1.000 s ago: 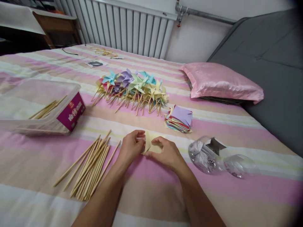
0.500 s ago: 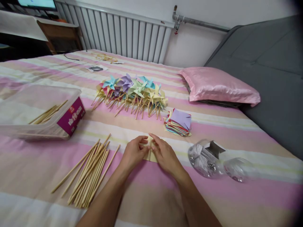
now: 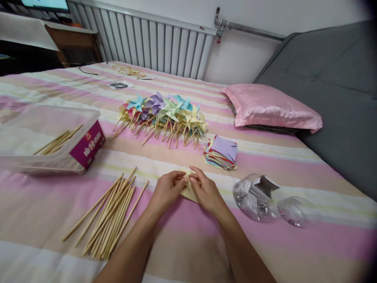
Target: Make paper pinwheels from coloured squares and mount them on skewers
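A pale yellow sheet of paper (image 3: 190, 193) is between my two hands, low over the striped bedspread. My left hand (image 3: 170, 186) pinches it from the left, thumb and fingers pressed near its middle. From the right, my right hand (image 3: 205, 188) closes its thumb and fingers on the same paper. The fingers cover much of the sheet, so its folds are partly hidden. Left of my hands lies a loose bunch of wooden sticks (image 3: 113, 216). A stack of coloured paper squares (image 3: 224, 149), purple on top, sits beyond my right hand.
Finished paper pinwheels (image 3: 169, 110) on sticks lie heaped ahead. A clear plastic box (image 3: 88, 114) holding sticks stands left. At right are a round clear container (image 3: 246, 204) with small metal pieces and a clear lid (image 3: 294, 210). A pink pillow (image 3: 273, 104) lies farther back.
The yellow paper has turned slightly, its lower corner now angled to the right. My fingertips have drawn closer together over its middle.
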The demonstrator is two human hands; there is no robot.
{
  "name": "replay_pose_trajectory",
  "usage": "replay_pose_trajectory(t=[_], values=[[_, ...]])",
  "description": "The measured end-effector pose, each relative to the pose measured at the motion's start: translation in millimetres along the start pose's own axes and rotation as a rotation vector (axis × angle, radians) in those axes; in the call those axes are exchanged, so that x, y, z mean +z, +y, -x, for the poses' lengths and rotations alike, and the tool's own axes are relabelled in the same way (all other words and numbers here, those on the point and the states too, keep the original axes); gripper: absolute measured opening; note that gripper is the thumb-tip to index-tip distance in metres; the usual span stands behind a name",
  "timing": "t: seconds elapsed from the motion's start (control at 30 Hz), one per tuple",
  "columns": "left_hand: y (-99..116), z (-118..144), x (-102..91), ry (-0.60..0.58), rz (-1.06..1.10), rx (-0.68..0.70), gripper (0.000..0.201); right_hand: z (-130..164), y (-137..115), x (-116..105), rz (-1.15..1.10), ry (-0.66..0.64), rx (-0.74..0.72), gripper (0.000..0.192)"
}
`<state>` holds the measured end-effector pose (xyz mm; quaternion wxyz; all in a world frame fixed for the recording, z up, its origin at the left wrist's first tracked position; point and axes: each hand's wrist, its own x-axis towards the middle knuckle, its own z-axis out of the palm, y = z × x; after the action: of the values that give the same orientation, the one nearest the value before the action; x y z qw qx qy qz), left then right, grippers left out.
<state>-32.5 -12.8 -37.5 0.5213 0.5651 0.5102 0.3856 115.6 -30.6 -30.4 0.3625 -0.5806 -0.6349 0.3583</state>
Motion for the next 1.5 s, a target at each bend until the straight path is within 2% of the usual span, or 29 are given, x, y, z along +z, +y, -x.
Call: replay_pose_trajectory(t=[0.13,0.27,0.43,0.83,1.17,1.5], values=[[6,1,2.3,0.004,0.036,-0.041,0.039,-3,4,-3,-0.201,-0.052,0.102,0.040],[12,4,3.4,-0.009,0.084,-0.071,0.037,-3,1,-8,-0.442,-0.118,0.217,0.049],[9,3,3.7,-0.007,0.087,-0.046,0.037,1,-4,-13,-0.622,-0.185,0.272,0.059],[1,1,4.0,-0.015,-0.034,-0.002,0.037,1,-5,-12,-0.686,-0.175,0.300,0.063],[7,3,4.6,-0.023,-0.031,-0.039,0.039,1,-2,-12,-0.672,-0.166,0.313,0.064],[-1,0,3.5,-0.028,-0.013,-0.031,0.042,-1,2,-12,-0.679,-0.190,0.309,0.068]])
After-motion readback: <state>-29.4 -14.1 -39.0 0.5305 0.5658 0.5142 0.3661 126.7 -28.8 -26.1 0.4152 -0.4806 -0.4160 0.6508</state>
